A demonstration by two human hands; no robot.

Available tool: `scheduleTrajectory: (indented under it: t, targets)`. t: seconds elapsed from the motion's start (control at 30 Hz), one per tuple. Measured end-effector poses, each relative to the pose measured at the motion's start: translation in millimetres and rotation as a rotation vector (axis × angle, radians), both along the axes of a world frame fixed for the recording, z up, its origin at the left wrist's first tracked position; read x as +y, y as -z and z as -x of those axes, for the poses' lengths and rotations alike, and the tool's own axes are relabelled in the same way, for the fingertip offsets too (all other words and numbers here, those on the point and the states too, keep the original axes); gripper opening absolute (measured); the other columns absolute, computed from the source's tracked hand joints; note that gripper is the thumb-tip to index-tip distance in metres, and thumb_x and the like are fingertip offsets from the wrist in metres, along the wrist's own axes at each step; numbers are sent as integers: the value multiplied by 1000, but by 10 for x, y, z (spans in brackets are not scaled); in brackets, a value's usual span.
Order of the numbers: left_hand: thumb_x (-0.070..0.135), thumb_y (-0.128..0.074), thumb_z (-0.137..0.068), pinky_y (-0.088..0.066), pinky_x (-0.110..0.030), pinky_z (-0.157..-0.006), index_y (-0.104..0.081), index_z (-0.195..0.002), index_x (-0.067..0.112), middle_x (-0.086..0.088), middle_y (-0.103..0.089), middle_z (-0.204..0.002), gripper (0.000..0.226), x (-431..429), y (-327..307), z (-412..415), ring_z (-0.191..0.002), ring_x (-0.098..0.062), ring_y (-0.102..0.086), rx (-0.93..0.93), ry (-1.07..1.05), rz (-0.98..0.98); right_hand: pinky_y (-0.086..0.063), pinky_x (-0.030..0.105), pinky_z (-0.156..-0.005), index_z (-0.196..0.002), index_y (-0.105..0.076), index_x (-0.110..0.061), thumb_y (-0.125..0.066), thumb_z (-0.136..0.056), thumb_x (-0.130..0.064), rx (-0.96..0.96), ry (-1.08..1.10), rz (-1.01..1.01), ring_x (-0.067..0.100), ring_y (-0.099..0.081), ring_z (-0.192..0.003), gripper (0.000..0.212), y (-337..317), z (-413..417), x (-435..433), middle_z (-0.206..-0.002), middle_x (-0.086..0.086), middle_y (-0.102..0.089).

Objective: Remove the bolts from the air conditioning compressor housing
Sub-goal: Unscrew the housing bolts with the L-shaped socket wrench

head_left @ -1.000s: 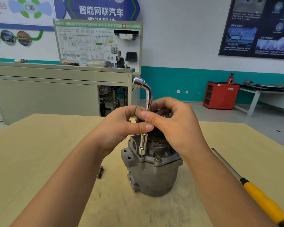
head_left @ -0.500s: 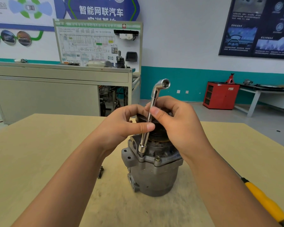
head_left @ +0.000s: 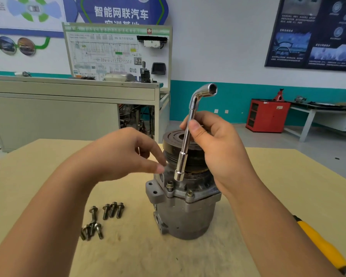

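The grey compressor (head_left: 186, 214) stands upright on the wooden table, black pulley on top. A loosened bolt (head_left: 169, 185) sticks up from its flange, and a second bolt (head_left: 189, 193) sits lower beside it. My right hand (head_left: 218, 148) grips the shaft of a chrome L-shaped socket wrench (head_left: 187, 140), whose lower end hangs just above and right of the raised bolt. My left hand (head_left: 128, 154) hovers to the left of the pulley, fingers loosely extended toward the flange and holding nothing. Several removed bolts (head_left: 103, 216) lie on the table left of the compressor.
A yellow-handled screwdriver (head_left: 324, 246) lies on the wooden table (head_left: 48, 166) at the right, under my right forearm. Behind the table stand a grey training bench (head_left: 68, 108), a red cabinet (head_left: 267, 115) and a white workbench (head_left: 328, 114).
My left hand let go of the wrench and moved left. My right hand lifted the wrench off the bolt, which now stands exposed. The removed bolts are now visible.
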State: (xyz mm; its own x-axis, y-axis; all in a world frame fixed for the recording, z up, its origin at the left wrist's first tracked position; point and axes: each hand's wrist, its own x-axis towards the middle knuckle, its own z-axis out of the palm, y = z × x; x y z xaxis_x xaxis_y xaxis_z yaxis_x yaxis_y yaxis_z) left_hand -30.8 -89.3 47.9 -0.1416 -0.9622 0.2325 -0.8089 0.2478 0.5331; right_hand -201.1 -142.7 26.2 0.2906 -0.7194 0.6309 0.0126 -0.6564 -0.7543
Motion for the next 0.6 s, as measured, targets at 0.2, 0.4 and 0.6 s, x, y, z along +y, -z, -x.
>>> scheduleTrajectory:
  t: [0.2, 0.4, 0.6]
  targets:
    - [28, -72, -82, -34, -3, -47, -63, -74, 45, 36, -46, -45, 21, -70, 74, 182, -52, 18, -46, -206, 35, -66, -41, 2, -66, -75, -63, -30, -50, -97, -20, -1, -5, 6, -8, -57, -79, 27, 6, 9, -2, -78, -19, -64]
    - [25, -72, -82, -32, 2, -50, -62, -76, 41, 41, -43, -44, 20, -80, 122, 237, -54, 25, -43, -234, 49, -62, -42, 3, -69, -77, -63, -31, -52, -95, -22, 4, 6, 20, -5, -57, -79, 23, 11, -3, 5, -76, -22, -63]
    - [25, -72, -82, -34, 0, -51, -59, -68, 44, 41, -46, -48, 27, -48, 67, 219, -57, 23, -45, -229, 41, -16, -42, 3, -68, -78, -63, -31, -53, -95, -23, -1, 6, 23, -5, -57, -77, 22, 8, -3, 10, -75, -20, -63]
